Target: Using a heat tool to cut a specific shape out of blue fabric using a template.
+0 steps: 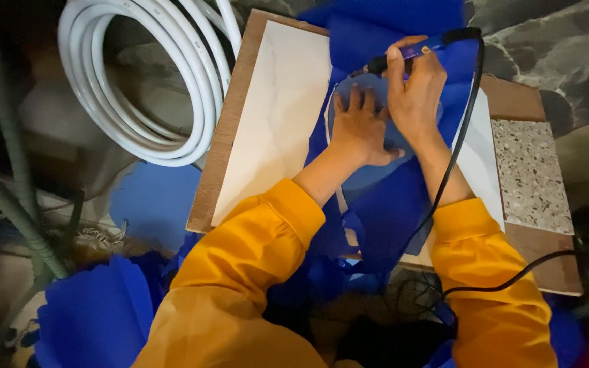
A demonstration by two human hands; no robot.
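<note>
A: Head view, item one: left hand (361,133)?
B: Flat, fingers spread, grasping nothing, pressing blue fabric (390,204) onto the pale tile (274,116) on a wooden board (230,136).
A: Right hand (414,88)?
B: Grip clenched on a corded blue cutting pen (410,51), its tip at the fabric; probably mid-cut. Next, a steady curve.
A: Nearby?
B: Coiled white hose (144,75).

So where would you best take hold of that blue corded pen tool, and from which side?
Probably around the blue barrel of the pen tool, behind its dark tip, as the right hand grips it now. Come from the near side: the cord leaves the far-right end, and the left hand lies flat on the blue sheet under the tip.
</note>
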